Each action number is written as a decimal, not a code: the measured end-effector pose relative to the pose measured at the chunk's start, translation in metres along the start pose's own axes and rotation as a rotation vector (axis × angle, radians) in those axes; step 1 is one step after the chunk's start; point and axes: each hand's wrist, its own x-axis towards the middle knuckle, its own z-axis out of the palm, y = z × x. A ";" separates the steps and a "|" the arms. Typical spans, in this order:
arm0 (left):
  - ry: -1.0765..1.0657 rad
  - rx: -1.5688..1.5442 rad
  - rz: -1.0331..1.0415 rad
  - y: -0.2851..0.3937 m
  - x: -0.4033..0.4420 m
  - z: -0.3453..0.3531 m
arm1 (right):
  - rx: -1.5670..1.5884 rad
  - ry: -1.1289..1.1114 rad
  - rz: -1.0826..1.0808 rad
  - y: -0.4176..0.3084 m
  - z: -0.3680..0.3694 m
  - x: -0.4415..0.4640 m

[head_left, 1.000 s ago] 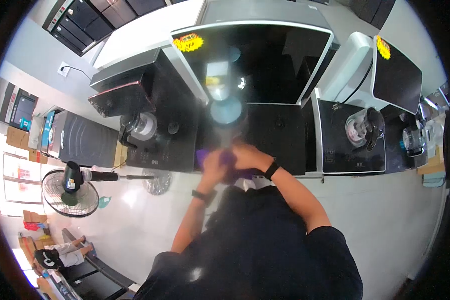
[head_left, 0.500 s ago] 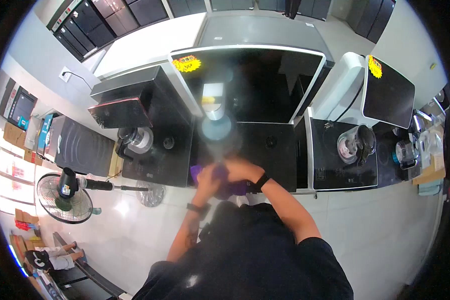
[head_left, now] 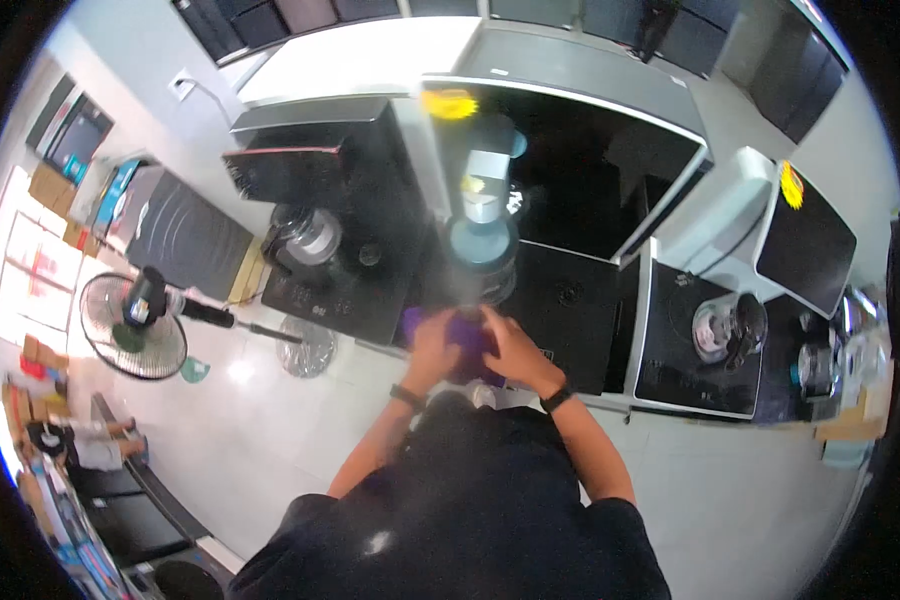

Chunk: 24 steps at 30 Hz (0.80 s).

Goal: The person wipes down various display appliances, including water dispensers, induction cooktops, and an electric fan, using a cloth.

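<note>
Both of my hands are on a crumpled purple cloth (head_left: 467, 338) at the front edge of a black glass cooktop (head_left: 568, 318). My left hand (head_left: 434, 352) is closed on the cloth's left side, fingers curled inward. From the right, my right hand (head_left: 518, 355) grips the same cloth, its thumb and fingers bent round it. Just beyond the hands stands a clear vessel with a pale blue round top (head_left: 480, 242) and a white part above it. The view is hazy here, so what the cloth covers cannot be made out.
Behind the cooktop rises a range hood's dark glass panel (head_left: 570, 170). A glass kettle (head_left: 312, 236) stands on the left cooktop, another glass kettle (head_left: 722, 328) on the right one. A pedestal fan (head_left: 135, 325) is at the left. Farther off, a person (head_left: 85, 445) sits on a bench.
The view has turned and shifted, so the cooktops appear tilted and farther right. My hands have moved apart, and more of the purple cloth shows between them.
</note>
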 end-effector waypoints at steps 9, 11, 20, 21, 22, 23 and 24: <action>-0.042 -0.080 0.163 -0.003 -0.009 -0.030 | -0.499 0.077 0.030 0.002 0.010 -0.051; -0.080 -0.123 0.157 -0.005 -0.004 -0.032 | -0.491 0.081 0.036 -0.006 0.009 -0.049; -0.331 -0.183 0.203 -0.035 -0.005 -0.032 | -0.535 0.083 -0.232 -0.016 0.035 -0.045; -0.361 -0.160 0.185 -0.021 -0.001 -0.044 | -0.541 0.050 -0.209 -0.019 0.039 -0.042; -0.393 -0.142 0.169 -0.013 -0.002 -0.053 | -0.549 0.017 -0.183 -0.025 0.041 -0.039; -0.416 -0.165 0.179 -0.018 -0.006 -0.053 | -0.565 -0.015 -0.158 -0.029 0.041 -0.036; -0.429 -0.186 0.197 -0.024 -0.005 -0.053 | -0.587 -0.051 -0.115 -0.032 0.042 -0.030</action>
